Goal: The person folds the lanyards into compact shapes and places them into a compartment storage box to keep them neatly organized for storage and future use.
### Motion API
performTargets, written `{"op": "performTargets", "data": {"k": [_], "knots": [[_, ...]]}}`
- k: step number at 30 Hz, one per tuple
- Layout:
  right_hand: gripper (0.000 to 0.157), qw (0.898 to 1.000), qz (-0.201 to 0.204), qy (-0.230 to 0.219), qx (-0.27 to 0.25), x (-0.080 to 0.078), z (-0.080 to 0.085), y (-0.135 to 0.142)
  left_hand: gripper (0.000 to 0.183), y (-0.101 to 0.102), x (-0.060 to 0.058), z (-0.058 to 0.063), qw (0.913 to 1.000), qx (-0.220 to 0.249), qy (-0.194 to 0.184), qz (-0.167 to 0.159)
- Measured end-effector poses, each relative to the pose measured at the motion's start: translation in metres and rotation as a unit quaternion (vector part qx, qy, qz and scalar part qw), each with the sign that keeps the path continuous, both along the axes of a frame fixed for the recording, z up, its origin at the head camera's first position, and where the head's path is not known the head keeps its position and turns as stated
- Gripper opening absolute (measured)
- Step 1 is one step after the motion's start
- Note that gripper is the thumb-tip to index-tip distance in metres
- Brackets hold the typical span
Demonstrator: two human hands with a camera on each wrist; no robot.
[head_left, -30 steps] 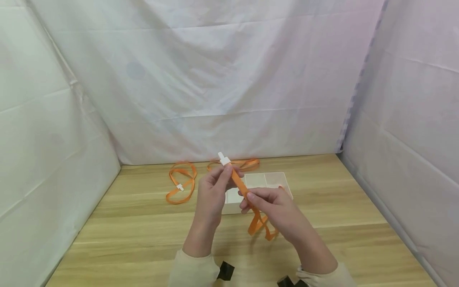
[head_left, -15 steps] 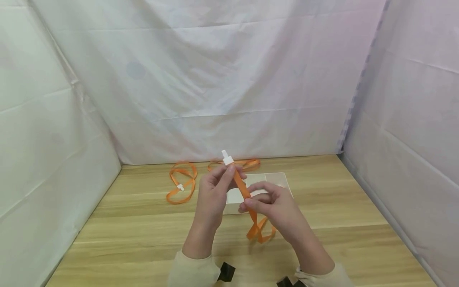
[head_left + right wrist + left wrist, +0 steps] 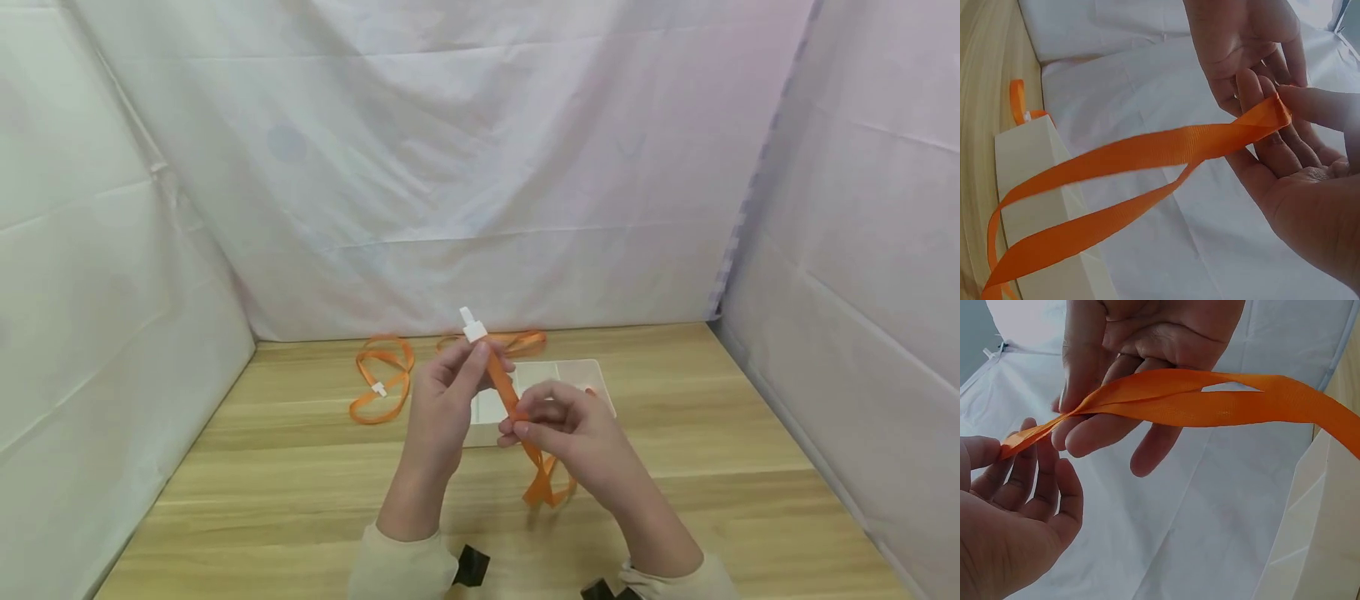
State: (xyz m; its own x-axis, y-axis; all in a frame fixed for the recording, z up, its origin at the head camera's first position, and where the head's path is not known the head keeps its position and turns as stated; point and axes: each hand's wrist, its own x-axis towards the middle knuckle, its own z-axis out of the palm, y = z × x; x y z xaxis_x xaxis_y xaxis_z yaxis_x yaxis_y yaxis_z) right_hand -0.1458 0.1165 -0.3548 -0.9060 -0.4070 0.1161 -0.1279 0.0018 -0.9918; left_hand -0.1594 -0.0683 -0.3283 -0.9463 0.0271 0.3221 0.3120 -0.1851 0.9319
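Note:
An orange lanyard (image 3: 501, 379) with a white plastic clip (image 3: 475, 331) at its upper end is held above the table. My left hand (image 3: 442, 400) pinches the strap just below the clip, between thumb and fingers. Lower down, my right hand (image 3: 581, 429) pinches the same strap between thumb and fingertips. The two strap layers lie together between the hands. Below the right hand the rest of the strap (image 3: 1129, 150) hangs in a loose, twisted loop. In the left wrist view the left hand (image 3: 1019, 512) is at lower left, the right hand (image 3: 1147, 356) above it.
A white compartment box (image 3: 491, 435) stands behind the hands, partly hidden; a bit of orange shows at its right side. Another orange lanyard (image 3: 405, 379) lies at left on the wooden table (image 3: 285, 500). A further orange lanyard (image 3: 525, 342) lies behind the box, near the white curtain (image 3: 465, 167).
The right hand has shifted slightly down the strap and its index finger has lifted and bent. The clip has risen a little. The hanging loop has swung and changed shape.

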Motion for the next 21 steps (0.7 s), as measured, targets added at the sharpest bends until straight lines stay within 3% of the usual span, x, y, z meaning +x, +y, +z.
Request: {"op": "performTargets", "data": {"k": [3, 10, 21], "knots": [[0.025, 1.000, 0.002, -0.020, -0.009, 0.001, 0.001, -0.001, 0.026, 0.002, 0.001, 0.001, 0.9998, 0.017, -0.001, -0.009], [0.031, 1.000, -0.018, -0.015, 0.014, 0.002, -0.002, -0.002, 0.020, 0.008, 0.003, 0.001, 0.9985, 0.047, -0.008, -0.028], [0.027, 0.996, -0.075, -0.024, -0.040, 0.002, -0.003, -0.005, 0.018, 0.014, 0.006, 0.005, 0.9968, 0.070, -0.016, -0.035]]}}
